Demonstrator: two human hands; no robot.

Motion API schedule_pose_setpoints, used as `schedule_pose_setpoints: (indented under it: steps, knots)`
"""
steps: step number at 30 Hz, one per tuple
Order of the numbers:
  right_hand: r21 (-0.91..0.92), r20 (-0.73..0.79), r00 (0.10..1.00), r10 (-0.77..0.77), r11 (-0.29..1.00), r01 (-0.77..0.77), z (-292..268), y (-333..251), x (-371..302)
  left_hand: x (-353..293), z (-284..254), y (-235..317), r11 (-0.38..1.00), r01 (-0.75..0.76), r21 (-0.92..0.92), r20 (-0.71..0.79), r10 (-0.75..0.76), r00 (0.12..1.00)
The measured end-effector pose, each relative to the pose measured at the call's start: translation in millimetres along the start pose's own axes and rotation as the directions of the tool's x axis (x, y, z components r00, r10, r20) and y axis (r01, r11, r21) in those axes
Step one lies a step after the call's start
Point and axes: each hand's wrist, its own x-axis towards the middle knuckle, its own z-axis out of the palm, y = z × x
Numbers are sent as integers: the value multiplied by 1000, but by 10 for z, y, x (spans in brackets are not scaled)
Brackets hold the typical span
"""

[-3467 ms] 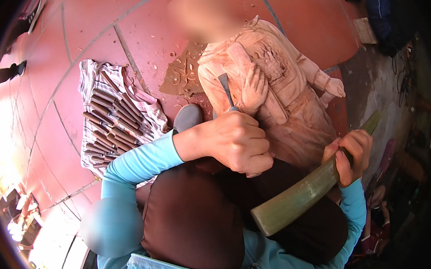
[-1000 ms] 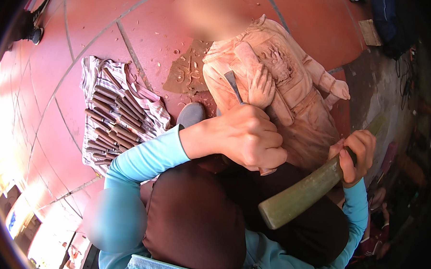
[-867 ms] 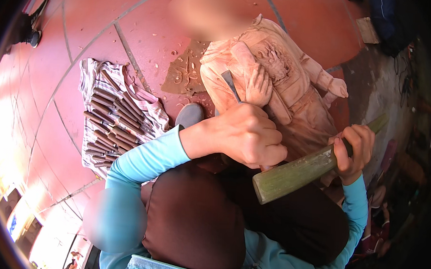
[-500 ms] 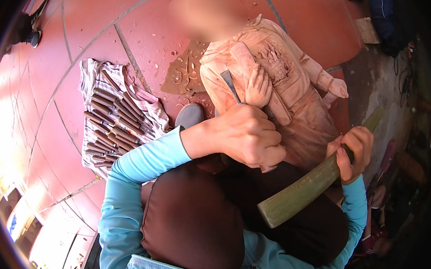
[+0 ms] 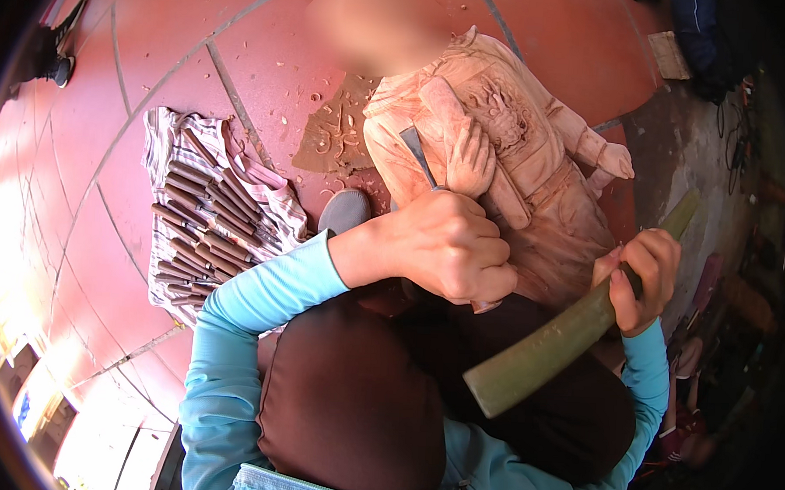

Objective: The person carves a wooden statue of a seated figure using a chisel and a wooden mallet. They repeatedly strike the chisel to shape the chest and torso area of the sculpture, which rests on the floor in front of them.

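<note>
A carved wooden figure point(image 5: 549, 177) lies on its back before me, its chest bearing relief work and one carved hand resting across a long flat piece. My left hand point(image 5: 455, 248) is closed in a fist around a chisel point(image 5: 422, 159); the flared metal blade points away from me over the figure's sleeve, and the handle end shows below the fist. Whether the blade touches the wood I cannot tell. In my right hand point(image 5: 645, 278) is a green, slightly curved mallet point(image 5: 541, 357), gripped near its narrow end. Its wide end hangs over my lap, apart from the chisel.
Several brown-handled chisels point(image 5: 210, 211) lie on a striped cloth point(image 5: 162, 143) at the left. Wood shavings litter the red tiled floor point(image 5: 242, 72) around a brown patch point(image 5: 331, 142). A small wooden block point(image 5: 669, 56) lies far right. Another person's shoe point(image 5: 65, 70) shows far left.
The mallet's wide end has shifted slightly left and down toward my lap. My left hand and the chisel have moved only a hair to the left; the figure stays put.
</note>
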Motion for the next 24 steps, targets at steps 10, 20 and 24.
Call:
schedule_pose_setpoints:
  steps: [10, 20, 24]
  knots:
    - [-82, 37, 999, 4, 997, -1, 18, -42, 85, -54, -72, -79, 1000, -23, -10, 10, 23, 1000]
    - [-1, 26, 999, 41, 999, -41, -3, -73, 82, -14, -141, 65, 997, -63, 47, -30, 64, 998]
    - [86, 12, 998, 67, 994, -68, -51, -86, 93, -44, -83, 76, 997, -45, -56, -76, 41, 996]
